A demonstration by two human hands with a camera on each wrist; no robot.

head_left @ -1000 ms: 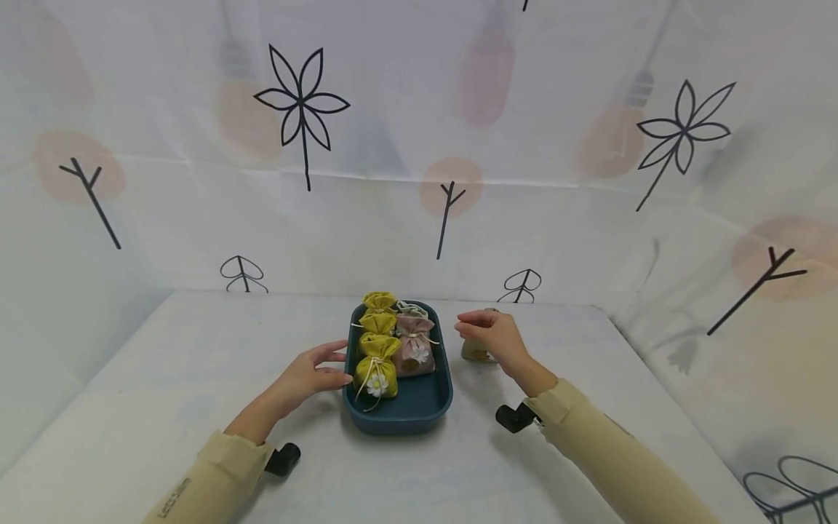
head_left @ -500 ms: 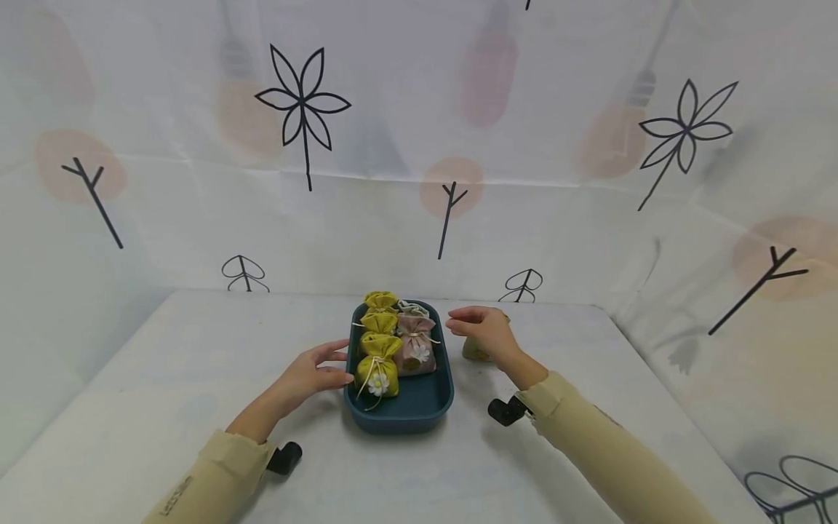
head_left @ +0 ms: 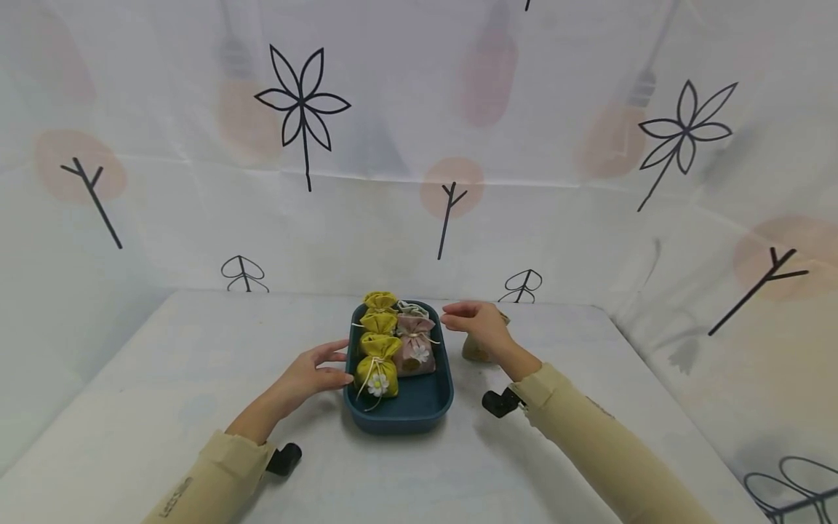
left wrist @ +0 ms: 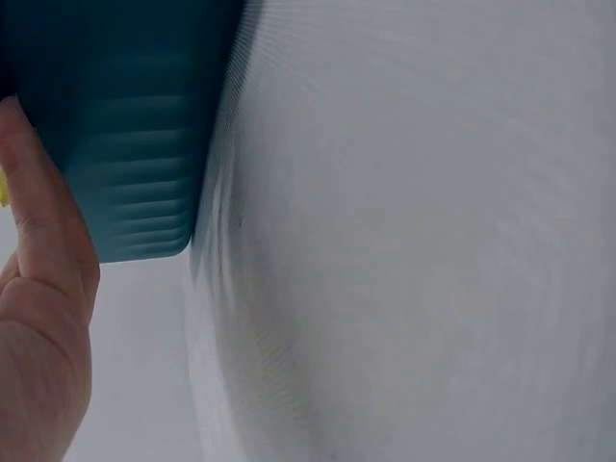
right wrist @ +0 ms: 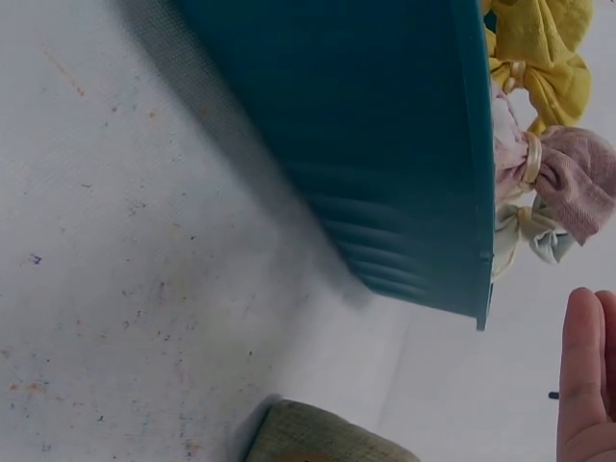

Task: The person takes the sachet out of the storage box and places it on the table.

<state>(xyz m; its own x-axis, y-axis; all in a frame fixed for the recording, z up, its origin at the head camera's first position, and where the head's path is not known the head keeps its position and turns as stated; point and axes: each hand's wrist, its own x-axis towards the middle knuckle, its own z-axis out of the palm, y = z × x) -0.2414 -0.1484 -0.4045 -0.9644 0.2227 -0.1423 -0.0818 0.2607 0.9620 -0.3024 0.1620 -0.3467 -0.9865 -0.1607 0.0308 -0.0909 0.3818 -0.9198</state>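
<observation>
A dark blue tray [head_left: 419, 404] holds several drawstring pouches. Down its left side stand yellow pouches [head_left: 377, 364], the front one with a white flower. Beside them is a pink pouch [head_left: 414, 342], with a pale pouch [right wrist: 539, 231] behind it. My left hand [head_left: 304, 375] touches the tray's left wall, fingers apart and thumb near the front yellow pouch. My right hand [head_left: 484, 326] hovers past the tray's right rim, fingers extended and holding nothing visible. Partly hidden behind it, an olive pouch [head_left: 474, 352] stands on the table.
A white-covered table [head_left: 275, 320] extends around the tray. At its back rises a pale sheet [head_left: 366, 233] printed with plants. Black wrist cameras hang under both sleeves, the right one [head_left: 500, 402] near the tray's right side.
My right hand has moved a little left, toward the tray's right rim, showing more of the olive pouch's top. The left hand, tray and pouches stay where they were.
</observation>
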